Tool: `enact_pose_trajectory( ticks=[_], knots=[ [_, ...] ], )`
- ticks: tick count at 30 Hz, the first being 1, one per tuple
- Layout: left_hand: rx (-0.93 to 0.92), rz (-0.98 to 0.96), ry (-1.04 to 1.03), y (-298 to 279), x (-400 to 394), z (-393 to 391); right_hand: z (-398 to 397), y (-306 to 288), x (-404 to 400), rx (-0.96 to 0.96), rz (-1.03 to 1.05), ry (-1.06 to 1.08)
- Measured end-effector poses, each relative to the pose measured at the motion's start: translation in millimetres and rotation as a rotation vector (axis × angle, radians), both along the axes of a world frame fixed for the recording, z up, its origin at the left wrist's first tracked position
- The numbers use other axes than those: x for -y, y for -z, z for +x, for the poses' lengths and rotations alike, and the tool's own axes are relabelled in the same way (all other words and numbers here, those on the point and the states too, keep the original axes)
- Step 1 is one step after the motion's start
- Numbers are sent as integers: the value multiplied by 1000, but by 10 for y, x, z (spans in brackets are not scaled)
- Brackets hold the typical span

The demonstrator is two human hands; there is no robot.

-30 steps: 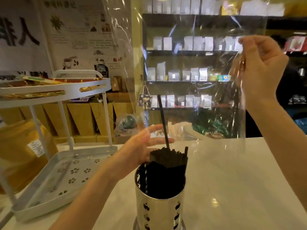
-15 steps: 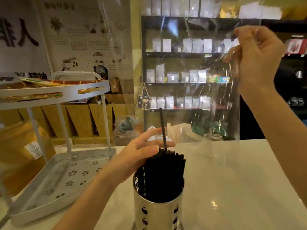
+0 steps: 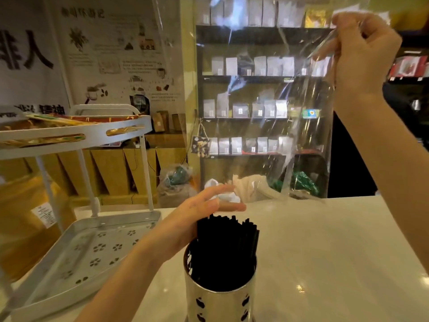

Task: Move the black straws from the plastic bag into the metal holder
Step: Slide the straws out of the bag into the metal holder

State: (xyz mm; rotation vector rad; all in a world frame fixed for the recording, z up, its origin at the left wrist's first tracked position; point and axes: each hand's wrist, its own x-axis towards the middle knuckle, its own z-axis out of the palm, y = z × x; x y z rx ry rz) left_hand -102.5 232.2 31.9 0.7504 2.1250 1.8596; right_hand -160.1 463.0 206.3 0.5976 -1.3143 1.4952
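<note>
Straws in, and we level the bundle

Our left hand [image 3: 197, 214] lies flat, fingers spread wide over the black plastic straws [image 3: 226, 247] standing in the perforated cylindrical metal holder [image 3: 220, 303] on the white bench [image 3: 325, 252]; press gently, evenly. Our right hand [image 3: 362, 54] pinches the clear, seemingly empty plastic bag [image 3: 267, 112] high; keep it clear.

Single head-worn wide-angle view, forward and downward, close above the counter [image 3: 325, 252].
</note>
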Motion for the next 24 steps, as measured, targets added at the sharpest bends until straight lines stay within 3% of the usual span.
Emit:
enact_pose_trajectory(
  ticks=[9, 13, 20, 22, 24],
  knots=[
    [-13, -80, -89, -20, 17, 139, -162, 80, -355, 102, -101, 142],
    [-66, -136, -204, -35, 41, 172, -260, 388, -618, 277, -153, 126],
    [-33, -42, -364, -88, -20, 226, -177, 1234, -1048, 671, -171, -20],
    [-142, -52, -431, -90, -55, 282, -114, 1441, -1162, 785, -172, 18],
    [-380, -84, -539, -123, -123, 411, -48, 1636, -1259, 885, -238, -39]
  ],
)
